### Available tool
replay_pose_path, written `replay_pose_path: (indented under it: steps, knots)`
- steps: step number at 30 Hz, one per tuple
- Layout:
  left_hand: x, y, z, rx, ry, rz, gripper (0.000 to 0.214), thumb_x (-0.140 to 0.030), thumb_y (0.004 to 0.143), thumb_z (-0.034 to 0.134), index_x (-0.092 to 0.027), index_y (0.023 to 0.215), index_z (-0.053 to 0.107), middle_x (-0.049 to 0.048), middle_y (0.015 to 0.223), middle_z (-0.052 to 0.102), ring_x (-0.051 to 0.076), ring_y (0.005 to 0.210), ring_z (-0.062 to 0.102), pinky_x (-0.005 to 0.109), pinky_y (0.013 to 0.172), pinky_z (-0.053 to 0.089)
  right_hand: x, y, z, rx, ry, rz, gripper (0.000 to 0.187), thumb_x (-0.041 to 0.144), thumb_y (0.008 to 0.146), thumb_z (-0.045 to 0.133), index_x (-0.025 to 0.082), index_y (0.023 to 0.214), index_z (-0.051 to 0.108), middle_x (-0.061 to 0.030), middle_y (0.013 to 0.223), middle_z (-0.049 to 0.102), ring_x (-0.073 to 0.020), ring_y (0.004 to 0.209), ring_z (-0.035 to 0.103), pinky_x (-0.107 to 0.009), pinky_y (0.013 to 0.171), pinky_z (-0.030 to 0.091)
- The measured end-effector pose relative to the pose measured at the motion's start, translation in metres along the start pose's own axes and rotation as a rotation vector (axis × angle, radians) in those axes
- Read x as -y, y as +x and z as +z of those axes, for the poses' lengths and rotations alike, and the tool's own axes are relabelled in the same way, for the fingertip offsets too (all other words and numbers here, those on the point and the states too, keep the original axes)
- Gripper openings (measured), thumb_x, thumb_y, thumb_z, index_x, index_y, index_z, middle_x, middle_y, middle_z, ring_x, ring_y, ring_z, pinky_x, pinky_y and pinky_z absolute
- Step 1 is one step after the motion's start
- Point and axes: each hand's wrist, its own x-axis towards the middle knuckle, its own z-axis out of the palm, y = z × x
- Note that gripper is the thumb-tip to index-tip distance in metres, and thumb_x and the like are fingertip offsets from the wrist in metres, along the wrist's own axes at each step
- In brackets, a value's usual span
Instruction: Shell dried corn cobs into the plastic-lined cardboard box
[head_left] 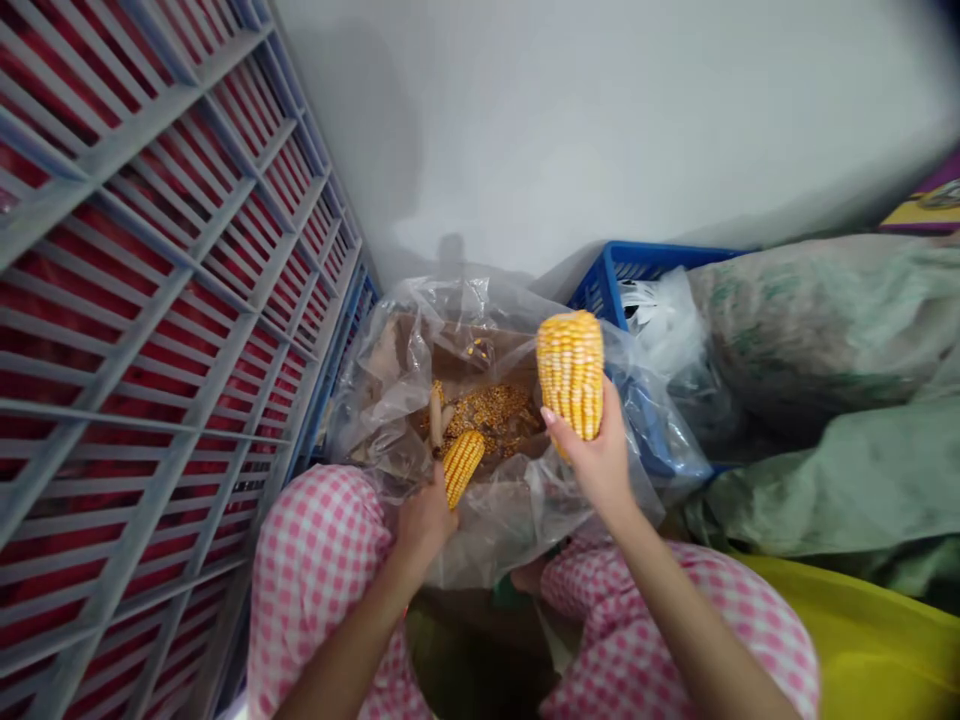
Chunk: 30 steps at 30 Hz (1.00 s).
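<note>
My right hand is wrapped round the lower part of a large yellow ear of corn, held upright above the right side of a box lined with clear plastic. Lower and to the left, my left hand grips a smaller yellow ear of corn, which tilts up to the right at the box's near edge. Beyond that hand, a narrow pale piece, perhaps a bare cob, stands inside the box. Loose corn kernels cover part of the box's bottom.
A tall grey slatted crate with red showing through rises close on the left. Behind the box is a white wall. On the right are a blue basket with plastic bags, large stuffed sacks and yellow material.
</note>
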Motion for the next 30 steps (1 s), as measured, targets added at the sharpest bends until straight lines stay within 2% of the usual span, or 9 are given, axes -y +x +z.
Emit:
replay_pose_path:
  steps: [1, 4, 5, 8, 13, 17, 20, 24, 30]
  knots:
    - [0.001, 0.000, 0.001, -0.003, 0.001, 0.005, 0.058, -0.027, 0.073, 0.049, -0.014, 0.127, 0.030, 0.0167, 0.095, 0.061, 0.028, 0.083, 0.061, 0.032, 0.064, 0.043, -0.004, -0.004, 0.009, 0.023, -0.042, 0.002, 0.064, 0.040, 0.075, 0.050, 0.019, 0.130, 0.025, -0.0115, 0.120, 0.050, -0.0213, 0.104, 0.051, -0.032, 0.082, 0.042]
    - [0.006, -0.003, 0.008, -0.007, 0.002, 0.017, 0.059, -0.027, 0.073, 0.049, -0.015, 0.128, 0.029, 0.0150, 0.097, 0.061, 0.027, 0.084, 0.061, 0.032, 0.065, 0.043, -0.032, -0.008, 0.038, 0.534, -0.424, 0.199, 0.061, 0.031, 0.067, 0.059, 0.018, 0.123, 0.039, -0.0120, 0.102, 0.061, -0.0244, 0.091, 0.058, -0.034, 0.077, 0.043]
    - [0.008, -0.003, 0.010, -0.010, 0.000, 0.013, 0.060, -0.027, 0.073, 0.049, -0.015, 0.128, 0.030, 0.0144, 0.099, 0.060, 0.027, 0.084, 0.061, 0.032, 0.065, 0.043, -0.041, -0.005, 0.042, 0.568, -0.473, 0.249, 0.055, 0.028, 0.067, 0.059, 0.014, 0.119, 0.044, -0.0138, 0.093, 0.063, -0.0261, 0.086, 0.060, -0.035, 0.074, 0.044]
    - [0.009, -0.001, 0.016, -0.066, 0.007, 0.011, 0.062, -0.027, 0.073, 0.049, -0.017, 0.130, 0.027, 0.0136, 0.102, 0.059, 0.025, 0.081, 0.061, 0.031, 0.064, 0.043, -0.046, 0.011, 0.029, 0.445, -0.461, 0.248, 0.055, 0.033, 0.073, 0.053, 0.015, 0.123, 0.039, -0.0136, 0.094, 0.063, -0.0260, 0.085, 0.061, -0.035, 0.073, 0.044]
    - [0.005, 0.003, 0.017, -0.105, 0.012, 0.007, 0.060, -0.028, 0.075, 0.047, -0.019, 0.131, 0.026, 0.0129, 0.104, 0.058, 0.023, 0.079, 0.061, 0.028, 0.063, 0.042, -0.020, 0.014, 0.010, 0.056, -0.050, -0.052, 0.065, 0.040, 0.074, 0.051, 0.022, 0.130, 0.025, -0.0084, 0.122, 0.049, -0.0202, 0.102, 0.053, -0.030, 0.083, 0.042]
    - [0.007, -0.003, 0.014, -0.088, -0.048, 0.001, 0.060, -0.027, 0.074, 0.046, -0.018, 0.130, 0.026, 0.0132, 0.111, 0.056, 0.025, 0.085, 0.060, 0.030, 0.066, 0.042, -0.039, -0.003, 0.045, 0.464, -0.319, 0.153, 0.058, 0.030, 0.066, 0.059, 0.017, 0.120, 0.041, -0.0123, 0.102, 0.060, -0.0248, 0.091, 0.058, -0.033, 0.078, 0.042]
    - [0.005, -0.004, 0.011, -0.085, -0.134, -0.036, 0.062, -0.028, 0.074, 0.047, -0.019, 0.132, 0.024, 0.0130, 0.119, 0.052, 0.024, 0.090, 0.059, 0.030, 0.071, 0.042, -0.057, 0.002, 0.052, 0.417, -0.387, 0.399, 0.050, 0.032, 0.070, 0.054, 0.015, 0.116, 0.044, -0.0134, 0.093, 0.062, -0.0260, 0.085, 0.059, -0.036, 0.074, 0.042]
    - [-0.005, -0.001, 0.003, -0.127, -0.277, -0.010, 0.062, -0.034, 0.075, 0.050, -0.020, 0.131, 0.026, 0.0124, 0.117, 0.055, 0.024, 0.095, 0.058, 0.032, 0.076, 0.041, -0.040, 0.022, 0.029, 0.168, 0.240, 0.476, 0.050, 0.047, 0.070, 0.052, 0.019, 0.111, 0.046, -0.0083, 0.096, 0.062, -0.0221, 0.078, 0.060, -0.031, 0.063, 0.046]
    - [-0.024, 0.008, -0.036, -0.132, -1.009, 0.202, 0.050, -0.043, 0.074, 0.051, -0.020, 0.116, 0.039, 0.0076, 0.109, 0.058, 0.019, 0.097, 0.056, 0.027, 0.079, 0.043, -0.004, 0.037, 0.003, 0.194, 0.998, 0.605, 0.042, 0.044, 0.066, 0.058, 0.015, 0.096, 0.056, -0.0080, 0.088, 0.065, -0.0199, 0.072, 0.062, -0.030, 0.060, 0.049]
